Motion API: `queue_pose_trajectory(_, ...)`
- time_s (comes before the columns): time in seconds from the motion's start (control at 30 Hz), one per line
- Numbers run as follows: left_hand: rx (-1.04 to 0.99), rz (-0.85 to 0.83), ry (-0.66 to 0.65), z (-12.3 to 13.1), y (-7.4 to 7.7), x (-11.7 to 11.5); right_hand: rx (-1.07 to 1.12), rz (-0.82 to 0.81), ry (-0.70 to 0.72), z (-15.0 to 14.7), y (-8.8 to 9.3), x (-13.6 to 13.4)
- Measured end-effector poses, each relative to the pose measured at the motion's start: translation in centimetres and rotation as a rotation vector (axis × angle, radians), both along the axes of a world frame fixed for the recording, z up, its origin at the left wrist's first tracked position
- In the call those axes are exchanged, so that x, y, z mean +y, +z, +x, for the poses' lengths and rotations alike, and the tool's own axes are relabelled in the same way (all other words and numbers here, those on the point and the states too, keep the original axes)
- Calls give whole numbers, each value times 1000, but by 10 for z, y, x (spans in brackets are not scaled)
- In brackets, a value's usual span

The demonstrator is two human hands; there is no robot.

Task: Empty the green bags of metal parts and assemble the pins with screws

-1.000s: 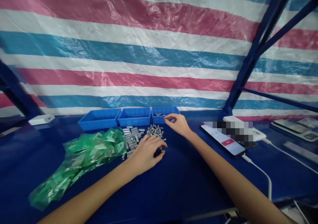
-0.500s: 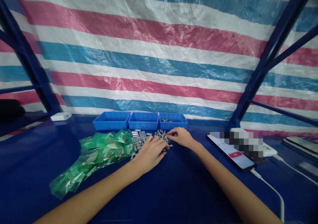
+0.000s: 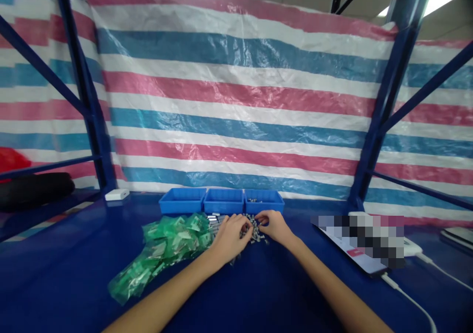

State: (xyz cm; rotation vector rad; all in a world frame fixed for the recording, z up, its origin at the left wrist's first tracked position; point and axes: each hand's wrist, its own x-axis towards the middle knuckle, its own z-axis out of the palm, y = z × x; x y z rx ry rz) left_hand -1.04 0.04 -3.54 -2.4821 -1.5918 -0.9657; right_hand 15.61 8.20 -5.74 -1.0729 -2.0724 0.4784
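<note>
A pile of small metal screws [image 3: 256, 233] lies on the blue table between my hands. My left hand [image 3: 232, 234] is at the pile's left side, thumb and fingers curled together among the screws; what lies between the fingertips is too small to tell. On the right side, my right hand [image 3: 275, 225] reaches into the pile with its thumb and forefinger pinched; its fingertips' hold cannot be made out. Silvery metal cylinders [image 3: 213, 219] lie left of the screws, partly hidden behind my left hand.
Behind the pile stand a left blue bin [image 3: 183, 206], a middle blue bin [image 3: 223, 207] and a right blue bin [image 3: 263, 207] with a few small parts inside. Green plastic packets [image 3: 173, 239] lie at left. A phone [image 3: 364, 259] with a cable lies at right.
My head view has tilted up, so the table sits lower in the picture. My left hand's fingers, stretched over the pile before, have curled in. My right hand stays at the pile's right side.
</note>
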Motion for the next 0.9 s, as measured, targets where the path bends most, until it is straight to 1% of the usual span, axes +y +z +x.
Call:
queue_pose_trajectory(0.1,-67,4,38,-3,0,3,75,144,-53,1,7,-1)
queue_pose_trajectory(0.17,-138,1,44,-4,-2,6,162,213,-52,2,15,-3)
queue_pose_trajectory(0.23,-230,-26,20,-5,-5,9,251,230,-15,1,23,-9)
queue_pose_trajectory(0.3,-340,-67,-31,-4,-6,11,318,220,51,-2,31,-18)
queue_pose_trajectory(0.4,-508,-128,-111,-2,-4,11,367,202,151,-10,39,-31)
queue_pose_trajectory(0.5,-623,-163,-135,-1,0,9,366,214,194,-16,43,-41)
queue_pose_trajectory(0.6,-704,-196,-158,0,2,7,340,268,217,-18,45,-47)
queue_pose_trajectory(0.77,-824,-261,-193,1,1,8,242,340,203,-16,46,-49)
queue_pose_trajectory(0.9,-851,-273,-215,0,-1,9,215,392,213,-15,43,-46)
